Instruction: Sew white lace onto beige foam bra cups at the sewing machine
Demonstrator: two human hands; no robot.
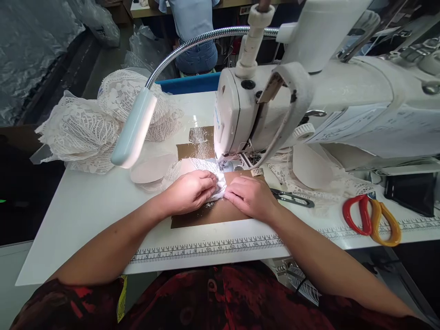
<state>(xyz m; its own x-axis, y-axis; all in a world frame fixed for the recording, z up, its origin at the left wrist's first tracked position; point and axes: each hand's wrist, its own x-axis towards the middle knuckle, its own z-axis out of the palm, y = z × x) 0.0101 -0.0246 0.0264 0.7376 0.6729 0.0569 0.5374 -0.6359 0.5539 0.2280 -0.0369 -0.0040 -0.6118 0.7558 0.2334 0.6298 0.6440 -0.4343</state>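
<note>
My left hand (191,190) and my right hand (250,196) meet over a small piece of white lace (209,167) on a brown sheet (206,211), just in front of the needle of a white sewing machine (261,110). Both hands have fingers curled and pinch the lace edge between them. The lace runs under the presser foot (224,163). A padded white cup (151,168) lies attached at the lace's left side.
A pile of white lace pieces (99,119) sits at the back left under a gooseneck lamp (134,128). Thread snips (292,198) and red-and-yellow scissors (373,219) lie to the right. A ruler strip (213,250) lines the table's front edge. Another person (194,32) is behind the table.
</note>
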